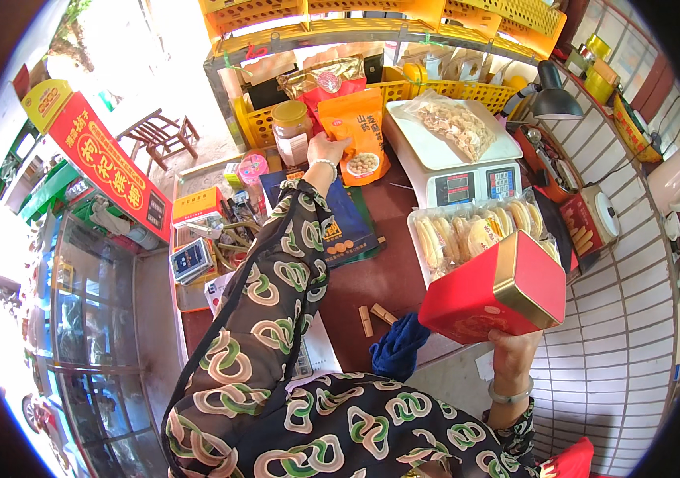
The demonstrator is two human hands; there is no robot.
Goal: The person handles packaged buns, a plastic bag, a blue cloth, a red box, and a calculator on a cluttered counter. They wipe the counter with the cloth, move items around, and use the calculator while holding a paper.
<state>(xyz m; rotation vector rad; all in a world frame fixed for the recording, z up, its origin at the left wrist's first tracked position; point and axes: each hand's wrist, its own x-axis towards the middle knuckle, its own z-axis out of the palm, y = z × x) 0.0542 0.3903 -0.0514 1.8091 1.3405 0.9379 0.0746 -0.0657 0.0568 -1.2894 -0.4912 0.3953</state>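
Note:
My left hand (325, 150) reaches forward to the left edge of an orange stand-up food pouch (366, 140), one digit lying across its front. The pouch stands upright and bears writing and a picture of a bowl. Just left of that hand is a lidded jar (291, 132). My right hand (514, 343) grips a red and gold tin box (492, 293) from below, tilted, at the table's right front. Behind the tin, which partly covers it, a white tray (416, 242) contains several wrapped round pastries (483, 233).
A white weighing scale (465, 182) carries a clear bag of dried slices (453, 122). A dark blue packet (346, 224), wooden clips (366, 321) and a blue cloth (398, 348) lie on the table (349, 293). Yellow crates (376, 36) rise behind; a desk lamp (557, 101) leans in at right.

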